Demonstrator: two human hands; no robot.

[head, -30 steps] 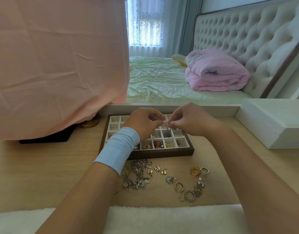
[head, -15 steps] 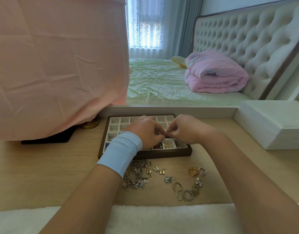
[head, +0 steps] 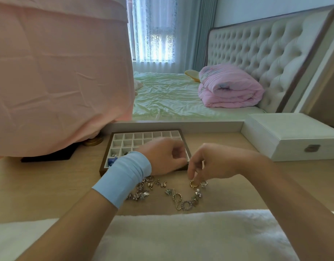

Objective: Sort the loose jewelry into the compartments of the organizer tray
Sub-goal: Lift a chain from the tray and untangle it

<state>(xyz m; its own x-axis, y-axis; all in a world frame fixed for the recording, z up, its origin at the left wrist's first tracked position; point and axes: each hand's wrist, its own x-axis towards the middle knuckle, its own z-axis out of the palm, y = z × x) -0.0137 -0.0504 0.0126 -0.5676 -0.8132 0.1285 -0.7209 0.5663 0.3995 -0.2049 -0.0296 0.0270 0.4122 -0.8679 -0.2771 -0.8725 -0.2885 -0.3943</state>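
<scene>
You have nothing to read here: no text, label, brand, number or sign shows on anything in view.
</scene>
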